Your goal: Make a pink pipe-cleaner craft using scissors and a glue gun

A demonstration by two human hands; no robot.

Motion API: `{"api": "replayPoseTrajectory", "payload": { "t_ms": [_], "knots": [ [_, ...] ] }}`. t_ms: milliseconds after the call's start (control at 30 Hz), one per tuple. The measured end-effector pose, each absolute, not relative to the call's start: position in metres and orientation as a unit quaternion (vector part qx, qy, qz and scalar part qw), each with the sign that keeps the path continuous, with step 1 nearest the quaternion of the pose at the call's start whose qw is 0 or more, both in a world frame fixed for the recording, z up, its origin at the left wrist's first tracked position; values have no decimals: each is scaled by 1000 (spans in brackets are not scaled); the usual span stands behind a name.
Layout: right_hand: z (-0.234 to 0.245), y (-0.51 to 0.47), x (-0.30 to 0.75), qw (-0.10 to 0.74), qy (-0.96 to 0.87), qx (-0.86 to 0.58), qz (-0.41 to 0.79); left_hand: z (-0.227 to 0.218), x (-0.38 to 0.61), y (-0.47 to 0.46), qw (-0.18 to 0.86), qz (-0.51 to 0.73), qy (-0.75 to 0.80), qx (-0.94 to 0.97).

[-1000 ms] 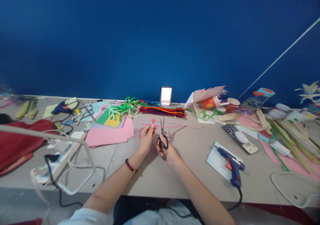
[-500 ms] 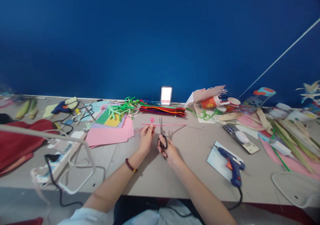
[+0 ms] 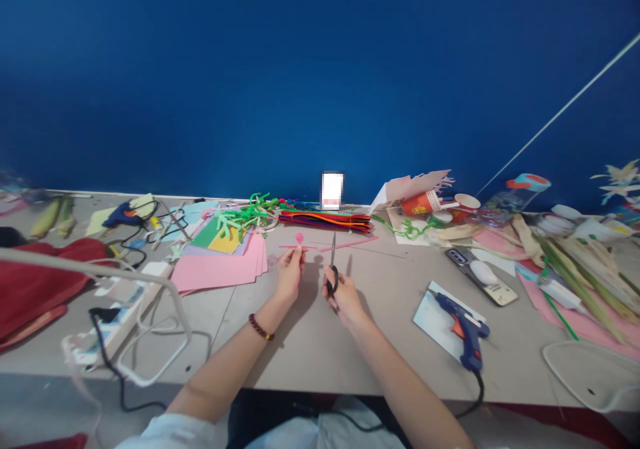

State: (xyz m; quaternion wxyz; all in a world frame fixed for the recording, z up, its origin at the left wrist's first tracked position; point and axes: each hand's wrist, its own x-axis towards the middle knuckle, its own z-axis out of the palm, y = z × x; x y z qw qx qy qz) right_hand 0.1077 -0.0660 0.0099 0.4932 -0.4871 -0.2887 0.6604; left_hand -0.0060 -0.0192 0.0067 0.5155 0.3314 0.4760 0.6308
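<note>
A deep blue wall rises behind a cluttered craft bench in the head-camera view I am monitoring from afar. Spread across the bench are a red cloth, a stack of pink paper sheets, a blue hot glue gun and a bundle of multicoloured pipe cleaners. At centre, over the bench, the left hand, a beaded bracelet at its wrist, pinches a pink pipe cleaner between thumb and fingers, just below a small pink pompom. The right hand has its fingers curled together around the handles of black-handled scissors, blades pointing upright; I read them as closed, though at this size I cannot be sure. A separate pink length lies beyond the tips, and I cannot tell what supports it. I judge the stem light, springy and easily bent, best held close to the pompom, which looks soft enough to crush.
</note>
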Motion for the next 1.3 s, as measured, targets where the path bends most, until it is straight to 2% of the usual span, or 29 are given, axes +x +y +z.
{"api": "replayPoseTrajectory", "payload": {
  "t_ms": [200, 400, 533, 633, 733, 933, 1167, 1300],
  "knots": [
    [20, -61, 133, 414, -402, -552, 602, 2, -7, -18, 474, 626, 487, 383],
    [14, -63, 175, 331, -534, -681, 376, 5, -7, -18, 499, 623, 487, 354],
    [18, -67, 184, 203, -639, -706, 226, 7, -5, -20, 506, 624, 484, 347],
    [28, -69, 177, 99, -680, -699, 197, 6, -5, -20, 510, 619, 480, 355],
    [36, -70, 166, 48, -712, -680, 169, 4, -6, -19, 518, 615, 479, 352],
    [33, -69, 155, 46, -737, -657, 152, 6, -5, -20, 521, 611, 488, 342],
    [20, -69, 158, 134, -729, -627, 239, 16, -2, -27, 552, 603, 476, 326],
    [11, -69, 157, 187, -732, -609, 240, 16, -1, -28, 584, 604, 454, 297]
  ]
}}
